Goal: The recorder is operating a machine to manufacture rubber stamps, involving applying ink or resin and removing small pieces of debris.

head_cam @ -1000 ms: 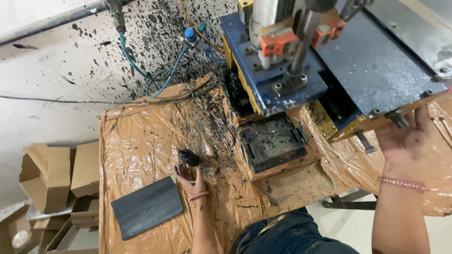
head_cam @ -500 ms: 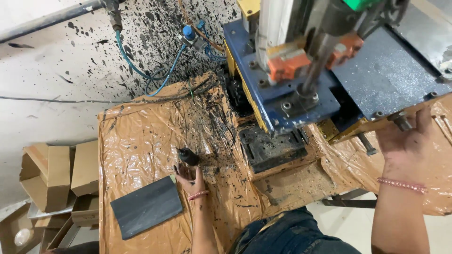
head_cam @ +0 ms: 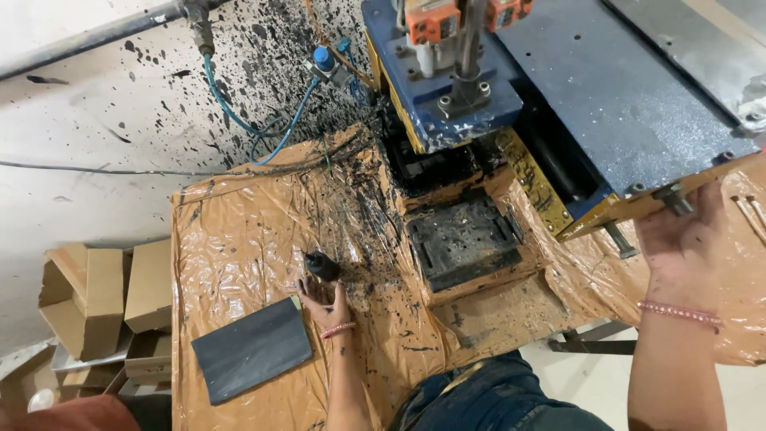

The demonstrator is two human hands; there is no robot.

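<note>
I see my left hand [head_cam: 325, 305] resting on the plastic-covered table [head_cam: 239, 239], fingers spread around a small black knob [head_cam: 321, 266] at its twelve o'clock — touching it, not clearly pinching. A dark slab [head_cam: 251, 349] lies at its seven o'clock. My right hand [head_cam: 682, 247] reaches under the blue machine's [head_cam: 606, 88] edge by a bolt [head_cam: 674, 199] — fingertips hidden, so I cannot tell its grip.

Small black knob [head_cam: 321, 266]: rounded, dark, standing upright on the ink-spattered orange plastic sheet [head_cam: 239, 239], touched by the left hand [head_cam: 325, 303]. Blue press plate [head_cam: 630, 104]: flat, speckled metal, tilted, its lower corner gripped by the right hand [head_cam: 682, 247].
</note>
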